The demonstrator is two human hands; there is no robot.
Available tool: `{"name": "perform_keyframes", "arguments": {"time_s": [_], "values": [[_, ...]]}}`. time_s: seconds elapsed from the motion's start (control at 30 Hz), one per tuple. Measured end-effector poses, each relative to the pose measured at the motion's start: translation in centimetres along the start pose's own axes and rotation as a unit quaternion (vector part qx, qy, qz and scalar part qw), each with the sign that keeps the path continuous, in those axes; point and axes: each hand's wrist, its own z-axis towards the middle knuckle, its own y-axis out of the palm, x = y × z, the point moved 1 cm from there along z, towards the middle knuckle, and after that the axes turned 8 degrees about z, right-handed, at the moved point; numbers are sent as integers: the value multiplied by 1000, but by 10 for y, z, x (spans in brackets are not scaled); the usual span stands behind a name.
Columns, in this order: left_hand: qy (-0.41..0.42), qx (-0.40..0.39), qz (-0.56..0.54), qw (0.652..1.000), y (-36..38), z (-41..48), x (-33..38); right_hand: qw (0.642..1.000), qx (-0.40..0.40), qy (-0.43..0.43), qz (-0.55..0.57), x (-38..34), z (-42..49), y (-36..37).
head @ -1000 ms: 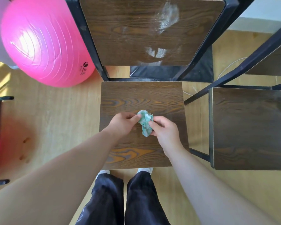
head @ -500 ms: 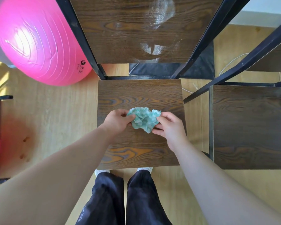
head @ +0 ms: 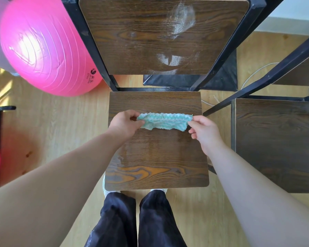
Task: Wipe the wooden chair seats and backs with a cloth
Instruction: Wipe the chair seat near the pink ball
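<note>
Now | left hand [head: 125,124] and right hand [head: 205,131] pinch cloth [head: 164,121] ends over seat [head: 157,157] | pink ball [head: 43,45] print unreadable

This looks like a room in a home or a small exercise space. A light wood-laminate floor [head: 61,132] carries a dark wooden chair [head: 155,157] on a black metal frame, with a second chair [head: 275,143] just beside it. A big pink exercise ball [head: 43,47] and a loose white cable [head: 253,73] are also on it.

Left hand [head: 124,124] and right hand [head: 204,130] pinch opposite ends of teal cloth [head: 163,121], stretched flat above chair seat [head: 157,157]. White smears on chair back [head: 150,38]. Pink ball [head: 43,45] left, 2nd seat [head: 276,145] right.
</note>
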Motion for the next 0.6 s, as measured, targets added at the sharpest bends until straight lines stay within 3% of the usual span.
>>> {"name": "perform_keyframes", "arguments": {"time_s": [0.1, 0.2, 0.3, 0.4, 0.5, 0.6], "values": [[83, 22, 85, 993, 1, -2, 4, 1000, -9, 2, 28, 0, 3, -4], [188, 30, 196, 962, 13, -3, -5, 996, -38, 5, 79, 8, 0, -8], [224, -19, 315, 922, 34, -7, -21, 995, -38, -35, -79, 30, -4, -16], [235, -51, 382, 892, 53, -16, -39, 958, -72, -106, -258, 56, -13, -23], [232, -62, 405, 883, 66, -23, -54, 928, -96, -139, -331, 79, -21, -27], [223, -62, 411, 882, 72, -26, -63, 929, -85, -117, -342, 90, -27, -24]]}}
